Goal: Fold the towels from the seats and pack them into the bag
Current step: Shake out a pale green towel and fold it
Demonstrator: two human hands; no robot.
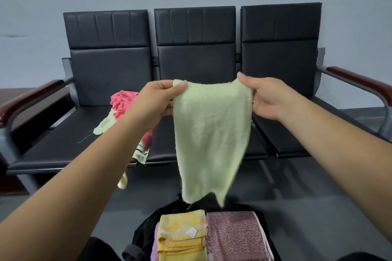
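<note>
Two corners are what I have to work with. My left hand [157, 101] pinches the upper left corner of the pale green towel [212, 133] and my right hand [269, 97] pinches the upper right, thumb and fingers closed on the cloth. The towel hangs free between and below the hands, and its top edge sags a little in the middle. The bottom edge is ragged, with the corner under the right hand dipping lower.

I judge the first fold is the step in hand. To do it well I would:

- draw the hands slightly apart so the top edge goes straight
- level the two corners
- bring one hand across to the other so corner meets corner
- let the hanging part settle before halving it again

The lopsided bottom edge needs squaring first, or the fold will come out skewed.

Below the hands and nearer me is the black bag [144, 231]. A folded yellow towel [182, 237] and a folded brownish-pink towel [235, 237] lie side by side in it. Beyond my left hand a heap of pink and pale towels [124, 101] waits on the seat [63, 140].
</note>
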